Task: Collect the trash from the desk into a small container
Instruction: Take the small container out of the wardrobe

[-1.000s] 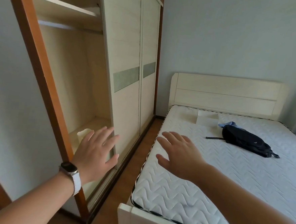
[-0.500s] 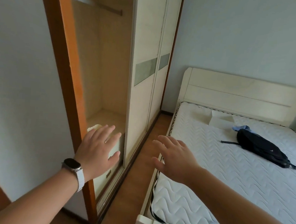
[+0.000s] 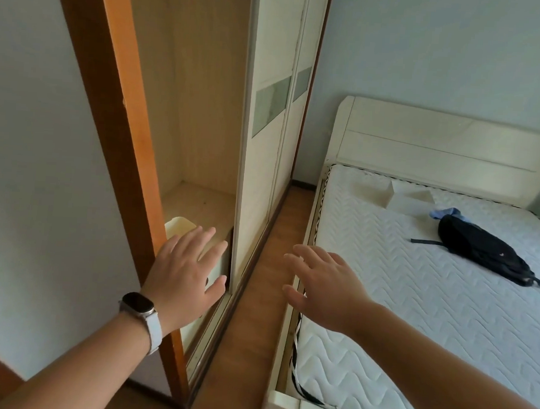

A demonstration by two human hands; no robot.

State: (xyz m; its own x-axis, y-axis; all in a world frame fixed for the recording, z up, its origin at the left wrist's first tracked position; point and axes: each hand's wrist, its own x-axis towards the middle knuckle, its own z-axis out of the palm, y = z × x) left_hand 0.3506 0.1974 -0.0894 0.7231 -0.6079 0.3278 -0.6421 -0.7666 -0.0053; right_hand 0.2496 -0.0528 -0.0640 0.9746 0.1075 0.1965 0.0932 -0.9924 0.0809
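Observation:
My left hand (image 3: 185, 273), a watch on its wrist, is stretched out with fingers spread in front of the open wardrobe (image 3: 201, 110). It holds nothing. Just beyond its fingertips a small cream container (image 3: 179, 226) stands on the wardrobe's low shelf, partly hidden by the hand. My right hand (image 3: 323, 286) is also spread and empty, hovering over the strip of floor by the bed's edge. No desk and no trash are in view.
An orange wooden frame (image 3: 110, 97) borders the wardrobe opening; sliding doors (image 3: 268, 114) stand to its right. A narrow wooden floor strip (image 3: 254, 315) separates it from a bed (image 3: 430, 311) with a black backpack (image 3: 482, 256) and folded white paper (image 3: 403, 199).
The view has swung left and down toward the wardrobe's bottom shelf. Both hands stay spread; more of the cream container shows beyond my left hand.

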